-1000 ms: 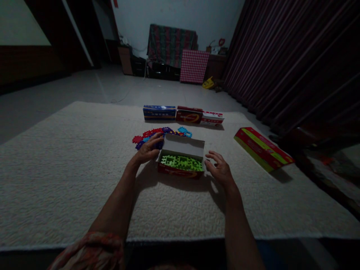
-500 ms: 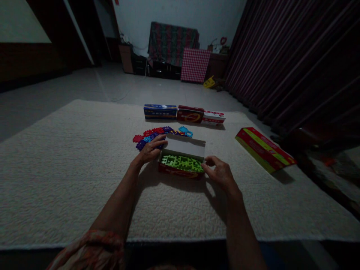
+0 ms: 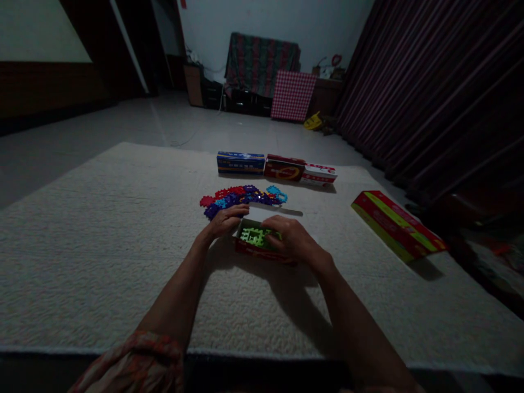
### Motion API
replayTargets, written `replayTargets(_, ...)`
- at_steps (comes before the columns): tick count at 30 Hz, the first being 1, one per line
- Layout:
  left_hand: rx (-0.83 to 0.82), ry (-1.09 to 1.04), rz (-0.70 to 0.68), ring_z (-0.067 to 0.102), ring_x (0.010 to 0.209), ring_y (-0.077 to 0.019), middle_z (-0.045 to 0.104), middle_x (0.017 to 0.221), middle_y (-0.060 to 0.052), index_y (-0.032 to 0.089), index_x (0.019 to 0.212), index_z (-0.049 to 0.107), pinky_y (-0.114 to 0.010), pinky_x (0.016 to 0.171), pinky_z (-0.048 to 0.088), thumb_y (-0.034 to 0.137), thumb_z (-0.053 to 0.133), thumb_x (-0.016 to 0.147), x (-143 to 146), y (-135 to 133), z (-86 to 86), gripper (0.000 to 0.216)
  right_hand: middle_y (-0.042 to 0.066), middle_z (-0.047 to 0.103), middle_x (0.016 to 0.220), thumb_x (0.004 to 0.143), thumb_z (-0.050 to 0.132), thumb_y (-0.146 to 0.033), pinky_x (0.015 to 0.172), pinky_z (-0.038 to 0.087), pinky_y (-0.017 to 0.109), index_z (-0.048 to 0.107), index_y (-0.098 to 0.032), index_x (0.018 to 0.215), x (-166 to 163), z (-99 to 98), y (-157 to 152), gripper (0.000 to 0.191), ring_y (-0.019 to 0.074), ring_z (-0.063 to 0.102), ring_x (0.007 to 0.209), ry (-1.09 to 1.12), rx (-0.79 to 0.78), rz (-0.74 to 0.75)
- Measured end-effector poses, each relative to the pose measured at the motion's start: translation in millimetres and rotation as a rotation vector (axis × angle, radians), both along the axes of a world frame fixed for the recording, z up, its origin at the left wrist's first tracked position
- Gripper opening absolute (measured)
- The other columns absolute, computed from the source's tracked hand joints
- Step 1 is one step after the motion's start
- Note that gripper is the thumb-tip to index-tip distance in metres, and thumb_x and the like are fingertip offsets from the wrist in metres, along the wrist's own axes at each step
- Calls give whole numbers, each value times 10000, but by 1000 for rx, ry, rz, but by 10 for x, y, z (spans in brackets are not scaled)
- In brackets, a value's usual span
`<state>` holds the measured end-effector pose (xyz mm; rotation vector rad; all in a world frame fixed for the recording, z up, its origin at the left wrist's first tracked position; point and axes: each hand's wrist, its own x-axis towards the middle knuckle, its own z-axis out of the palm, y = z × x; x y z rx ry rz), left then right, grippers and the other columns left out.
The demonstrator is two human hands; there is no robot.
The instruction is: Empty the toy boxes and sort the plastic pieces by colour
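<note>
A small, dark red cardboard box (image 3: 264, 252) is sitting open on the pale, bumpy cloth mat (image 3: 123, 267), in front of the person. Bright green, flat, toothed pieces that look like plastic (image 3: 251, 236) are lying inside it. Its pale-sided cardboard lid (image 3: 276, 210) is standing up at the back.

The left hand (image 3: 224, 221) is resting at the box's left end, with fingertips by the lid's corner; I cannot tell if it is gripping. The right hand (image 3: 292, 237) is bending its fingers down over the right part of the box and hiding some green pieces. I cannot tell if it is pinching one.

The green pieces are looking light, stiff and a bit slippery, and their teeth may be catching on each other. The flat rims are looking like good places for pinching. The box is looking light too, with thin walls that could be bending, so its two ends are seeming best for holding.

The lid is making a wall at the back. Just behind it, a pile of red, blue and purple toothed pieces (image 3: 245, 199) is taking up space. The mat is giving more room for moving on the left and near the person.
</note>
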<state>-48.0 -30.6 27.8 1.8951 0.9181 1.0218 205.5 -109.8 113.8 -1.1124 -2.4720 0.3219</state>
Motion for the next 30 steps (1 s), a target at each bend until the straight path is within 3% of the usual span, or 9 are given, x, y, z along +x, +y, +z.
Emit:
replayTargets(5,-69,-38,-14,523,1366,-306,640,1400,-96,192,1118,773,-501,1207,338,228,574,761,-16,-34,16,410,102,723,1131,878,570,-74,851,497,318,689,-192,1116,-326,72,108,291,228,660,1028,-233,-87,110)
replayTargets(15,-139,-74,-22,505,1376,-314,626,1417,-96,195,1101,779,-494,1205,322,225,602,737,-16,-19,10,405,130,723,1096,967,499,-174,781,464,306,709,-168,1111,-524,100,187,254,237,676,963,-477,-105,38)
replayTargets(18,-151,-72,-31,497,1382,-310,622,1423,-88,199,1104,775,-482,1201,330,221,601,738,-23,-26,16,406,110,718,1074,948,499,-141,755,443,283,714,-177,1107,-463,96,207,269,204,663,907,-443,-84,29)
replayTargets(23,-141,-107,-56,514,1368,-304,643,1397,-80,206,1090,779,-486,1205,319,203,597,730,-13,-29,5,403,81,724,971,843,608,-97,768,429,266,720,-159,1049,-339,208,472,242,175,622,852,-189,-2,26)
replayTargets(30,-186,-133,10,527,1350,-317,661,1372,-82,212,1069,785,-488,1146,403,252,625,742,-8,-64,-17,366,117,713,1076,820,629,-77,871,455,317,700,-150,1106,-391,198,918,303,218,625,959,-32,122,-231)
